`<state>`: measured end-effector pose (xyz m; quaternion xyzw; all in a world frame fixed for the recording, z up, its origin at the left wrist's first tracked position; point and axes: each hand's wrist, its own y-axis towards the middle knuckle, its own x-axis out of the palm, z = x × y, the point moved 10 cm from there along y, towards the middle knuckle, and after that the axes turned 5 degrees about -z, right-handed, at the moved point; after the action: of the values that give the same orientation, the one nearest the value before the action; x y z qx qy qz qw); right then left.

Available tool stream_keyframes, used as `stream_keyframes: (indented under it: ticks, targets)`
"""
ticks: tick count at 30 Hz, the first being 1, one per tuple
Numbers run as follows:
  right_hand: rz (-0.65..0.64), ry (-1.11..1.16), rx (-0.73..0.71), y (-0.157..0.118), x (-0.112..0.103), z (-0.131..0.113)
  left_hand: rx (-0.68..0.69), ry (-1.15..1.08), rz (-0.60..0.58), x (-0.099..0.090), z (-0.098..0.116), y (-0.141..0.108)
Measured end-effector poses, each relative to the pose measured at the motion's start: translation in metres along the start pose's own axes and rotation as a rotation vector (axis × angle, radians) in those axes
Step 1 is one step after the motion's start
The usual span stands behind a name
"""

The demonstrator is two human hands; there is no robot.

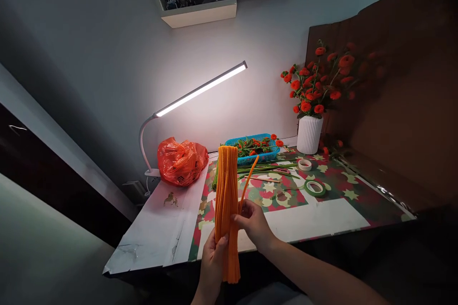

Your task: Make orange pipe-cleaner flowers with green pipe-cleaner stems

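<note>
A thick bundle of orange pipe cleaners (227, 181) stands nearly upright in front of me, above the table's near edge. My left hand (213, 259) is wrapped round its lower part, thumb across the front. At the bundle's right side, my right hand (255, 224) pinches a single orange pipe cleaner (252, 173), which leans away from the rest with its tip up and to the right. The right thumb lies against the bundle's edge. Part of the right fingers is hidden behind the stems.
Behind the bundle are a blue basket (274, 156) of red flowers and several green stems (263, 168). Green tape (315, 188) and white tape (305, 165) lie right. A white vase (309, 134) holds red flowers. At left sit an orange plastic bag (182, 162) and a lit lamp (202, 89).
</note>
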<state>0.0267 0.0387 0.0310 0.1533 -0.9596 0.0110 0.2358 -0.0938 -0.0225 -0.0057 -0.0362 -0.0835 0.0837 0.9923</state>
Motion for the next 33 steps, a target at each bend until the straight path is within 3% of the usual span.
stream_keyframes:
  ticks: [8, 13, 22, 27, 33]
  targets:
    - [0.058, 0.017, 0.063, 0.003, -0.007, 0.008, -0.042, -0.108, 0.106, -0.023, -0.016, 0.003]
    - [0.006, 0.059, 0.08, 0.007, -0.007, 0.017, -0.05, -0.031, -0.012, -0.013, -0.013, 0.008]
    - [-0.057, 0.106, 0.072, 0.004, 0.0, 0.015, -0.032, 0.093, -0.069, 0.001, -0.002, 0.006]
    - [0.009, 0.109, 0.014, 0.011, -0.005, 0.023, -0.006, 0.147, -0.072, 0.001, 0.004, 0.008]
    - [0.087, 0.207, -0.123, 0.032, -0.019, -0.01, -0.171, 0.126, -0.133, -0.001, -0.02, 0.012]
